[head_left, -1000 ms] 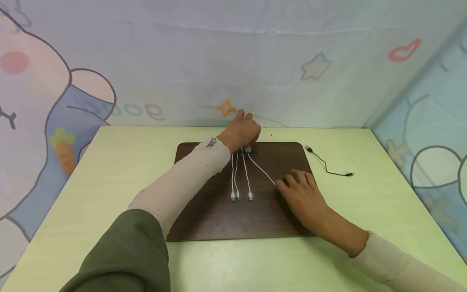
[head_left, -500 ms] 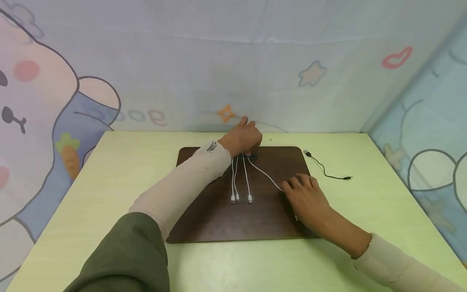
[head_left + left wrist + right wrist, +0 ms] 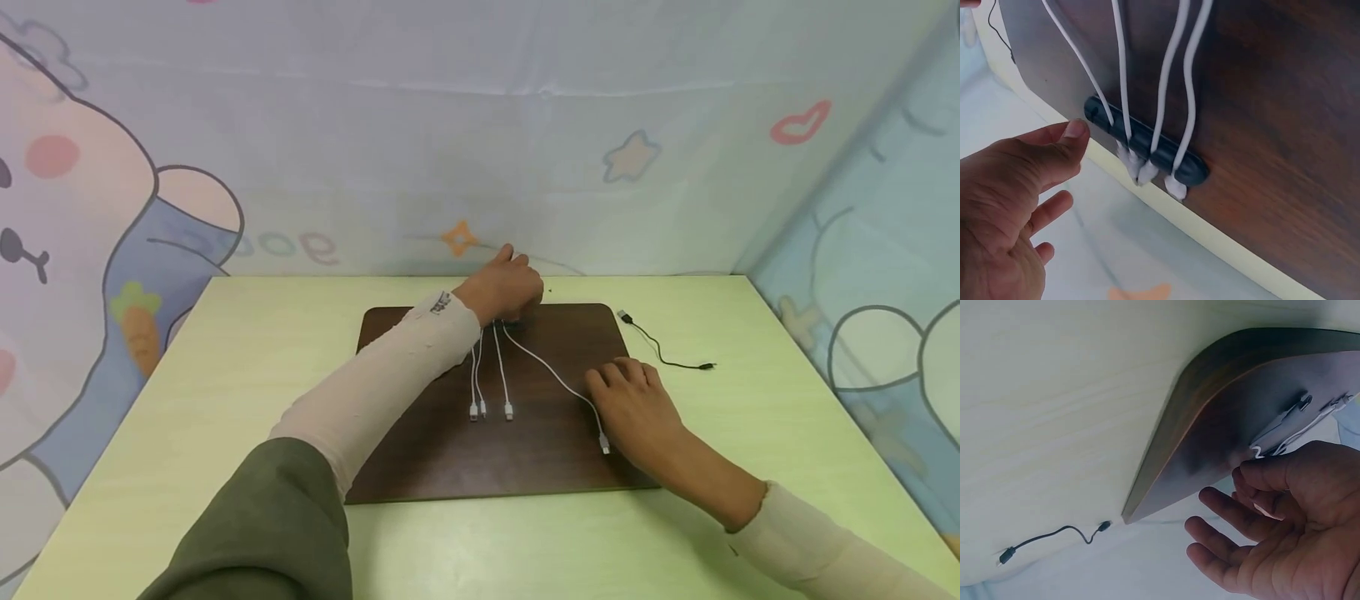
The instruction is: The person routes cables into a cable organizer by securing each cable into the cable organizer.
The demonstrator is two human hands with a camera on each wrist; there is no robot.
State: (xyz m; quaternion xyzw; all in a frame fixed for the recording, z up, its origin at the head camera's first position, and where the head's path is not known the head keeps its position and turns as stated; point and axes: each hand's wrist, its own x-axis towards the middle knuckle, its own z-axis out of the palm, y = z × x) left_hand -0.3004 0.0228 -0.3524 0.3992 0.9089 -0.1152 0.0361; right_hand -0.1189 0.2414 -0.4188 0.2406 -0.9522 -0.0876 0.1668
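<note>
A dark cable organizer [image 3: 1147, 145] lies near the far edge of a brown wooden board [image 3: 435, 467]. Several white charging cables [image 3: 1121, 69] sit in its slots, short plug ends beyond it. The slot at one end holds no cable. My left hand [image 3: 504, 287] is over the organizer, thumb tip right by that end, with nothing between the fingers. The rightmost white cable [image 3: 551, 367] curves across the board to a plug [image 3: 604, 444] lying beside my right hand [image 3: 637, 408]. That hand hovers at the board's right side, fingers loosely bent and holding nothing.
A short black USB cable [image 3: 663, 350] lies on the pale yellow table [image 3: 247, 350] right of the board. Other white plugs [image 3: 508, 411] lie in a row mid-board. A printed cloth backdrop [image 3: 360, 150] stands behind the table.
The right hand has let go of the rightmost white cable and shifted slightly right and toward me. Its plug now lies in view on the board. The left hand stays over the organizer.
</note>
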